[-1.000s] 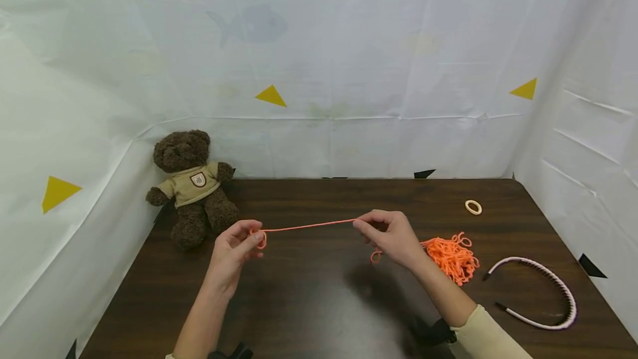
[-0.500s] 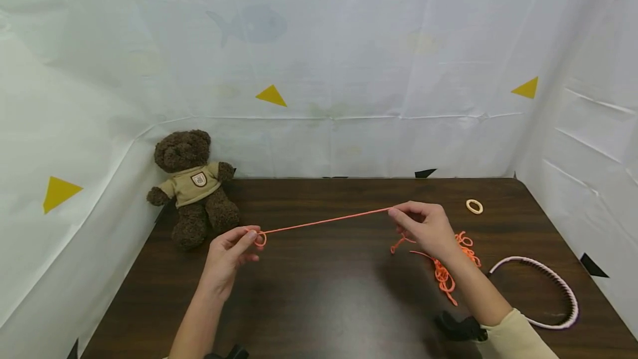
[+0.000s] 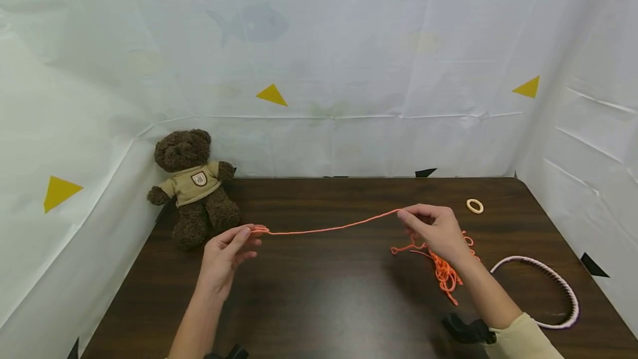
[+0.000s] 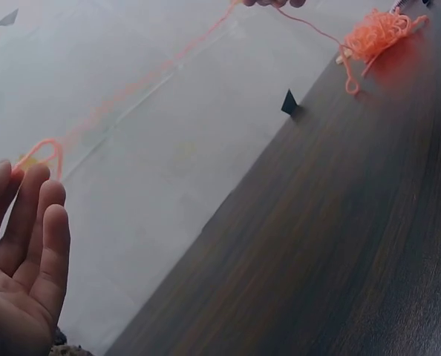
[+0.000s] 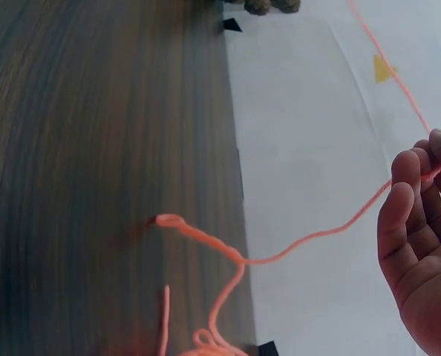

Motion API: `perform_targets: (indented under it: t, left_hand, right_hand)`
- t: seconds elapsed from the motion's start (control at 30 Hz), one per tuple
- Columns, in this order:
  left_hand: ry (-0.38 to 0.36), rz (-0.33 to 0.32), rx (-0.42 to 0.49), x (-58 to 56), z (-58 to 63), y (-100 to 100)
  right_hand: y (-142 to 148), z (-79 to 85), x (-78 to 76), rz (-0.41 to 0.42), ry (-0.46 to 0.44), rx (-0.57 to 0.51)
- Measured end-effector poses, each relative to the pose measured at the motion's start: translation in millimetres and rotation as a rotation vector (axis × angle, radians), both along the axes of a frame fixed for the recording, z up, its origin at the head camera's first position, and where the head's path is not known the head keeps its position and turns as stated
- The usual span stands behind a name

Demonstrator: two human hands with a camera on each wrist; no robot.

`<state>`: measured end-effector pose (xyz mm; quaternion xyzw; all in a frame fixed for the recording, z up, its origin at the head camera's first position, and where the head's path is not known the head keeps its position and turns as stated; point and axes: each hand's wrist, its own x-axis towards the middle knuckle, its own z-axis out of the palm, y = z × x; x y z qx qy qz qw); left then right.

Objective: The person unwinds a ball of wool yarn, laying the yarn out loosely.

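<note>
An orange yarn strand (image 3: pixel 319 231) spans the space between both hands above the table, sagging slightly. Its left end, looped into a small loop (image 4: pixel 55 148), is pinched between thumb and index finger of my left hand (image 3: pixel 222 259); the other left fingers are loosely extended. My right hand (image 3: pixel 438 231) pinches the same strand between thumb and fingertips. From there the yarn runs down to a loose orange yarn pile (image 4: pixel 380 35) on the table, partly hidden behind the right hand and forearm in the head view. A short loose yarn end (image 5: pixel 165 319) lies beside the pile.
A brown teddy bear (image 3: pixel 193 187) in a beige shirt sits at the table's back left. A pale ring (image 3: pixel 474 206) lies at the back right, a white headband (image 3: pixel 560 281) nearer the front right. White sheeting (image 3: pixel 349 71) encloses the dark wooden table (image 3: pixel 309 303).
The right hand has moved right, drawing out a longer strand and shifting the pile. The left hand has moved slightly left. In the last half second the strand has slackened a little.
</note>
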<state>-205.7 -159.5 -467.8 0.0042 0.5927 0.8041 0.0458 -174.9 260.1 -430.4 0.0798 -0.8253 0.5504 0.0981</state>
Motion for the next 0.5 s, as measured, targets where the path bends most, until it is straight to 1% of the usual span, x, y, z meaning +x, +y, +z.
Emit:
perform_targets:
  t: [0.13,0.3,0.37,0.5]
  left_hand:
    - [-0.017,0.049,-0.005,-0.2,-0.2,-4]
    - [-0.061,0.117,-0.025,-0.2,-2.2,-10]
    - [-0.07,0.132,-0.026,-0.1,-3.6,-12]
    - [-0.081,0.142,-0.025,0.3,-6.8,-15]
  right_hand:
    - [9,1.1,1.9,-0.027,-0.003,0.017]
    - [28,2.1,4.4,-0.051,-0.008,0.013]
    - [37,2.4,6.1,-0.07,-0.006,0.01]
    - [56,1.2,10.9,-0.139,0.006,0.022]
